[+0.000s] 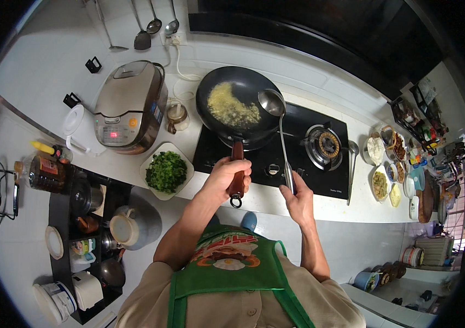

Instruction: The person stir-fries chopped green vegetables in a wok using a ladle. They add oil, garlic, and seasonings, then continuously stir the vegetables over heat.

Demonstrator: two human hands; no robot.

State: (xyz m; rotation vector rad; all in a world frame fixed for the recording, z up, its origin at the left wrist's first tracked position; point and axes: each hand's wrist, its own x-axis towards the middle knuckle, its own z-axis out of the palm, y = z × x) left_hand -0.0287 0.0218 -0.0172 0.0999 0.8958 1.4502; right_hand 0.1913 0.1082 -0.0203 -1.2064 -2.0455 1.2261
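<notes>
A black wok [216, 84] sits over the left burner of a black gas hob, its front side towards me. Yellow, finely chopped bits in foamy oil [232, 106] cover part of its inside. My left hand [229, 176] is closed around the wok's reddish-brown handle [237, 164]. In my right hand [299, 201] is the metal handle of a ladle [272, 102]; the ladle's bowl hangs over the wok's right rim, and whether it touches is unclear. A square white dish of chopped greens [166, 172] stands on the counter to the left of the hob.
Left of the wok are a rice cooker [125, 102], a glass jar [178, 117] and a white pitcher [80, 127]. The bare right burner [323, 146] has a long metal spoon [352, 168] beside it. Several food dishes [380, 184] stand farther right. A range hood [298, 37] overhangs the back.
</notes>
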